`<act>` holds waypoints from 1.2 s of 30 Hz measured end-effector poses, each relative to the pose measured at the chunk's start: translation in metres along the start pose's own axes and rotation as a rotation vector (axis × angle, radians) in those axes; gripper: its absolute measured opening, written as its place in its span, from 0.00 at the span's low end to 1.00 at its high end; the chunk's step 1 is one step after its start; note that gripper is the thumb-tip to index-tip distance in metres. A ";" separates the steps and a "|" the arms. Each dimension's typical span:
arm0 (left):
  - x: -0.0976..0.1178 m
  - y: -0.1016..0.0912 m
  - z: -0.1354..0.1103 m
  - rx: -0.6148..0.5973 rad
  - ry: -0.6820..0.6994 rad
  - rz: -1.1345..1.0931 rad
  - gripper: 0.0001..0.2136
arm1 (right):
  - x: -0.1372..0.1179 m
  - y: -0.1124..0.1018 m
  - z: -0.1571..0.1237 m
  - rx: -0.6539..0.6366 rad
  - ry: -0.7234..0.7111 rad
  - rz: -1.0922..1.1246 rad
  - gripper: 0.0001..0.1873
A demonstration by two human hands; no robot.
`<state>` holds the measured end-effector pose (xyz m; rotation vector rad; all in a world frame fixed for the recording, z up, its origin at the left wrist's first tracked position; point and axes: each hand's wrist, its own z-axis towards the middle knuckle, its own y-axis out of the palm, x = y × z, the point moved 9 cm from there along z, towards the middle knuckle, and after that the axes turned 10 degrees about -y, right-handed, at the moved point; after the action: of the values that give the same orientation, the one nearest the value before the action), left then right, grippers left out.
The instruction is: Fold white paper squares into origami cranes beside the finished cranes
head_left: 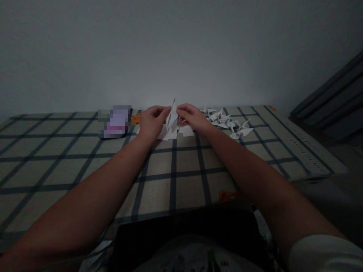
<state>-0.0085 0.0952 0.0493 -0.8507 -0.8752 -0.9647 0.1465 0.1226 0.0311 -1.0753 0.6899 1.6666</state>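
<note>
Between my two hands stands a folded white piece of paper (pixel 172 118), narrow and pointed at the top. My left hand (pixel 153 120) pinches its left side with thumb and fingers. From the other side my right hand (pixel 193 116) grips its right edge between thumb and forefinger. Flat white paper sheets (pixel 167 135) lie on the table under the hands, partly covered by them. Just beyond my right wrist is a heap of folded white paper cranes (pixel 222 119), their wings and pointed necks sticking up.
A checked cloth (pixel 159 162) covers the table, which meets a plain wall (pixel 181 49). On the left lies a phone (pixel 117 121) with a blurred, lit screen. An orange object (pixel 136 119) sits behind my left hand; another orange item (pixel 227 195) lies near the front edge.
</note>
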 end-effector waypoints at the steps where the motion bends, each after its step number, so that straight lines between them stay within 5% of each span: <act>1: 0.001 -0.001 0.000 0.011 0.008 0.001 0.13 | 0.000 0.001 0.000 -0.005 0.004 0.013 0.07; 12: 0.006 0.001 -0.005 0.002 0.041 -0.021 0.13 | 0.004 0.003 0.001 -0.008 -0.028 0.050 0.07; 16: -0.011 0.012 -0.002 -0.096 -0.124 -0.173 0.19 | 0.004 -0.002 0.002 0.031 -0.047 0.025 0.09; 22: -0.037 0.046 -0.011 -0.406 -0.428 -0.422 0.21 | 0.002 -0.015 0.003 0.124 -0.060 0.021 0.09; 26: -0.034 0.037 -0.007 -0.343 -0.328 -0.335 0.19 | 0.003 -0.012 0.004 0.100 -0.049 0.042 0.07; 31: -0.005 0.015 -0.007 -0.153 -0.086 -0.026 0.21 | 0.005 -0.005 0.003 0.042 -0.036 0.062 0.09; 36: 0.013 0.012 -0.012 -0.113 0.025 0.068 0.18 | 0.007 -0.004 0.004 0.053 -0.029 0.108 0.11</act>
<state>0.0093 0.0839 0.0539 -0.9566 -0.7708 -0.9702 0.1487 0.1299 0.0269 -0.9899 0.7814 1.7423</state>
